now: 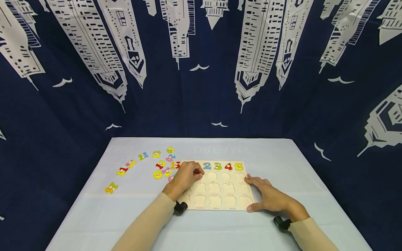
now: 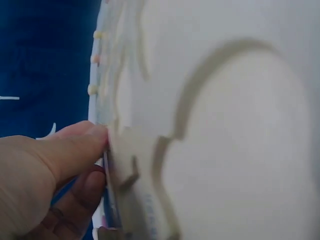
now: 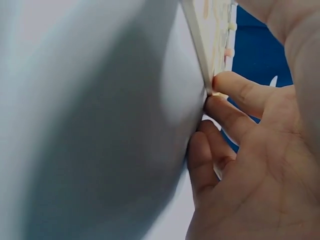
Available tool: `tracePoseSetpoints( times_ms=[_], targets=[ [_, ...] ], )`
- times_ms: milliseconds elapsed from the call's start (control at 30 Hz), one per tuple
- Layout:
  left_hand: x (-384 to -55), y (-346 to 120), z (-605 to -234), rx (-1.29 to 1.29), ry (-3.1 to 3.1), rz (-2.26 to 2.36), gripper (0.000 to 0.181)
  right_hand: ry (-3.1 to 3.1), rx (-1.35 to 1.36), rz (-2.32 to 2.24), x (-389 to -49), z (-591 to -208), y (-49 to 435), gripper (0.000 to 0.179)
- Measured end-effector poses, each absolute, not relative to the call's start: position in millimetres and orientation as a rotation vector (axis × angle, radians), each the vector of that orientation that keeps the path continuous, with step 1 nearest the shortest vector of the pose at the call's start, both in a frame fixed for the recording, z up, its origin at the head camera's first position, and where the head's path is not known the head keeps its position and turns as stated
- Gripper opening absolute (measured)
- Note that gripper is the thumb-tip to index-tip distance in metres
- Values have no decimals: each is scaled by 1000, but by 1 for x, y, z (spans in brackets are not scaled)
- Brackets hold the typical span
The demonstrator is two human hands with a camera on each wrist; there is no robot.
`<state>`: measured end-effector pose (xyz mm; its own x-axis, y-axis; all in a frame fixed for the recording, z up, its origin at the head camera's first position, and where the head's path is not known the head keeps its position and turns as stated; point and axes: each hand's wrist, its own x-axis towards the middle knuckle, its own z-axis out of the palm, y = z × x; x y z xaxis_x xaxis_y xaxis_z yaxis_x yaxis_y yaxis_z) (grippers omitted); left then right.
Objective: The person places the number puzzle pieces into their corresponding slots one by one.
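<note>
A pale wooden number puzzle board lies on the table, with 2, 3, 4 and 5 filling part of its top row and bare recesses below. My left hand is over the board's left part, its thumb and fingertips pinching a small number piece, mostly hidden, with a pinkish edge showing. In the left wrist view the left hand holds it close to the board surface. My right hand lies spread along the board's right edge, and in the right wrist view its fingertips touch that edge.
Loose number pieces lie left of the board, among them a yellow 0, a red 11 and a blue-and-yellow 12. A white cloth covers the table; behind it hangs a dark blue curtain with white buildings.
</note>
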<state>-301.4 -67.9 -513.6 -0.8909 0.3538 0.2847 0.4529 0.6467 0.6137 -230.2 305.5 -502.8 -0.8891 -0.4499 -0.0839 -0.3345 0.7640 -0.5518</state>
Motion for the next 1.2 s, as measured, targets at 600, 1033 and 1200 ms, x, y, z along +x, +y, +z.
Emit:
tracePoseSetpoints(
  times_ms=[600, 1033, 1200],
  targets=[
    [-283, -95, -506, -644, -2744, -964, 10, 2807, -614, -671, -231, -494, 298, 117],
    [-278, -167, -504, -420, -2761, -837, 17, 2803, -653, -603, -228, -492, 308, 122],
    [-279, -204, -501, -336, -2789, -814, 23, 2776, -662, -624, -234, -493, 309, 125]
  ],
)
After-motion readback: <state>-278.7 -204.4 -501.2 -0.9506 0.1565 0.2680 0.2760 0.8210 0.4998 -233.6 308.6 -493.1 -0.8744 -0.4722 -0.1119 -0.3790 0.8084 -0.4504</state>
